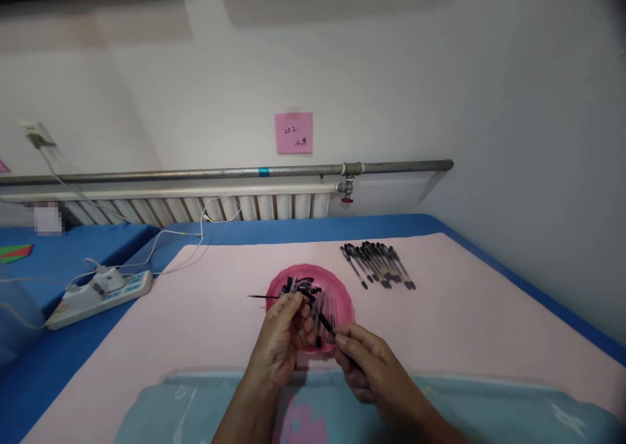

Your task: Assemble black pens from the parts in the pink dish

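Both hands closed on slim black pen parts, over the pink dish

Landmark: round, scallop-rimmed, glossy pink dish, probably plastic (346,298). Left hand (280,340) is over its near-left part, thumb and fingertips pinched on a thin, straight, black rod with a fine tip (261,296) that sticks out past the dish's left rim. Right hand (374,366) is just off the dish's near-right rim, grip closed, thumb and fingers round the lower end of a slender dark pen tube (325,323). Tube slants over the dish, upper end at the left fingertips; can't tell if rod and tube touch — fingers cover that spot.

Holding both low over the dish likely keeps small parts close and catches anything dropped. Fingertip pinch fits such thin, hard pieces.

In the dish: short, shiny black pieces, cap-like (304,285), jumbled toward the far-left side; clear, narrow plastic tubes (331,307) toward the right, lying roughly lengthwise. The split looks like rough sorting by part.

Right of the dish and a bit beyond: loose row of capped pens with black ends and see-through barrels (386,263), overlapping, mostly slanted one way — probably kept apart from the loose parts.

Under the dish: smooth, matt pale-pink sheet (205,313). Nearer than the dish: soft, teal patterned cloth (489,405), slightly rumpled, maybe padding for the forearms.
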{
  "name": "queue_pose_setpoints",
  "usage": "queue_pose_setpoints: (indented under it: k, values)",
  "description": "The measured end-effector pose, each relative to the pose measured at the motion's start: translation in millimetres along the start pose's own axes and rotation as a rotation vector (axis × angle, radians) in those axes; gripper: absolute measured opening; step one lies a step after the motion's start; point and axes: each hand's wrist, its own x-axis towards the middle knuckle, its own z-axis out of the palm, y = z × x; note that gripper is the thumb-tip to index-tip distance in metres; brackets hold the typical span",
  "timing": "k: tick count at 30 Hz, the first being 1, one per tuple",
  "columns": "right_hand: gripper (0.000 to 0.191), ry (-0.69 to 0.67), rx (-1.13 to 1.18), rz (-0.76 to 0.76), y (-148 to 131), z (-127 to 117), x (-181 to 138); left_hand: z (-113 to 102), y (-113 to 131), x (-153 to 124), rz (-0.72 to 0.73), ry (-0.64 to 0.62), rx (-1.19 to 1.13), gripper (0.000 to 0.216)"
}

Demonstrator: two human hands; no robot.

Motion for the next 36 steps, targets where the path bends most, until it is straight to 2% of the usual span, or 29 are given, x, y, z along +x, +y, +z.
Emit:
queue_pose_setpoints:
  k: [5, 7, 11, 19, 26, 29, 33, 36]
  values:
    - [0.031, -0.018, -0.009, -0.010, 1, -1, 0, -3, -2, -3, -0.101, -0.167, 0.224, 0.026]
    - [0.031, -0.039, -0.017, -0.016, 1, -2, 0, -3, -2, -4, -0.133, -0.193, 0.298, 0.026]
    - [0.031, -0.038, -0.060, -0.047, 1, 0, -2, -1, 1, -7, -0.094, -0.132, 0.346, 0.026]
    - [0.029, 0.005, -0.239, -0.198, 5, -2, 0, -1, 0, -3, -0.043, -0.063, 0.277, 0.027]
    - [0.029, 0.052, -0.383, -0.278, 9, -11, 1, -23, 31, 3, 0.137, 0.123, 0.271, 0.028]
    - [0.028, 0.103, -0.344, -0.302, 1, -14, 1, -34, 36, 6, 0.229, 0.196, 0.488, 0.022]
    - [0.028, 0.129, -0.306, -0.314, -9, -19, 2, -42, 30, 11, 0.370, 0.295, 0.999, 0.009]
    - [0.027, 0.143, -0.285, -0.323, -12, -21, 2, -44, 26, 12, 0.403, 0.313, 1.333, 0.019]
